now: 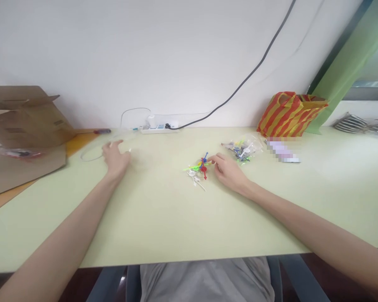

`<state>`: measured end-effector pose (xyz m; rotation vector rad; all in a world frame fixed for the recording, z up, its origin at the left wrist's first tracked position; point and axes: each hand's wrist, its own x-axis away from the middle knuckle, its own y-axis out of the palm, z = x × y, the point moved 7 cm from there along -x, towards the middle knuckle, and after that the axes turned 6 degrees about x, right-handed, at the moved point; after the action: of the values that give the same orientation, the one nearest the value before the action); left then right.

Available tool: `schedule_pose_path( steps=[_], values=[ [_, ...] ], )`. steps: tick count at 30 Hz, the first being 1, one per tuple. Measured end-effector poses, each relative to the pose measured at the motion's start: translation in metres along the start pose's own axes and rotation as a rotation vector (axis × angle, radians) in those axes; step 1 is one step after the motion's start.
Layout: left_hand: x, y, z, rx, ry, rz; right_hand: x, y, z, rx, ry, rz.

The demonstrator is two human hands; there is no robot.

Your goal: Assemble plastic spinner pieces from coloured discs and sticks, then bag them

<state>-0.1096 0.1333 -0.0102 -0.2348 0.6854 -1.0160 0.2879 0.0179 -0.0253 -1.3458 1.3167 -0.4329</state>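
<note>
On the table lies a small pile of plastic arrow spinners (203,169) in blue, red, yellow, green and white. My right hand (228,172) rests at the right side of this pile. Its index finger reaches out to the blue and yellow pieces, and the other fingers are loosely bent. To the left, my left hand (115,158) hovers over or rests on the table, slightly blurred, fingers apart and nothing visible in it. A thin white cable (90,160) loops beside that hand. Behind my right hand is a clear bag of more mixed-colour spinners (242,150).
An open cardboard box (34,121) stands at the left. A power strip (160,129) with a black cable (239,86) lies by the wall. At the back right are a red and yellow striped bag (291,114) and a blurred-out flat item (282,151).
</note>
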Motion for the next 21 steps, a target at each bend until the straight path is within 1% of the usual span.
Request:
schedule_pose_path(
  steps=[2, 3, 4, 6, 7, 8, 9, 11, 12, 17, 21],
  values=[
    [0.003, 0.017, 0.016, -0.281, 0.225, -0.179, 0.000, -0.002, -0.001, -0.004, -0.005, 0.026],
    [0.007, 0.029, 0.020, -0.367, 0.303, -0.283, 0.000, -0.003, -0.001, -0.002, -0.008, 0.035],
    [0.012, 0.040, 0.022, -0.408, 0.346, -0.388, 0.000, -0.004, -0.001, 0.001, -0.011, 0.043],
    [0.024, 0.061, 0.020, -0.498, 0.388, -0.595, 0.000, -0.004, -0.001, 0.007, -0.020, 0.051],
    [0.030, 0.068, 0.017, -0.542, 0.396, -0.677, 0.000, -0.004, -0.001, 0.007, -0.026, 0.055],
    [0.034, 0.073, 0.014, -0.577, 0.393, -0.734, 0.000, -0.003, -0.001, 0.005, -0.033, 0.058],
    [0.036, 0.074, 0.011, -0.599, 0.382, -0.763, 0.000, -0.003, -0.002, 0.002, -0.041, 0.057],
    [0.035, 0.071, 0.005, -0.629, 0.345, -0.755, 0.000, -0.002, -0.002, -0.005, -0.057, 0.051],
    [0.032, 0.068, 0.002, -0.648, 0.327, -0.732, 0.000, -0.001, -0.002, -0.008, -0.061, 0.048],
    [0.012, 0.043, 0.002, -0.611, 0.230, -0.492, 0.001, -0.001, -0.001, -0.014, -0.063, 0.042],
    [-0.002, 0.026, -0.002, -0.596, 0.121, -0.365, 0.001, 0.000, -0.001, -0.006, -0.063, 0.040]
  ],
)
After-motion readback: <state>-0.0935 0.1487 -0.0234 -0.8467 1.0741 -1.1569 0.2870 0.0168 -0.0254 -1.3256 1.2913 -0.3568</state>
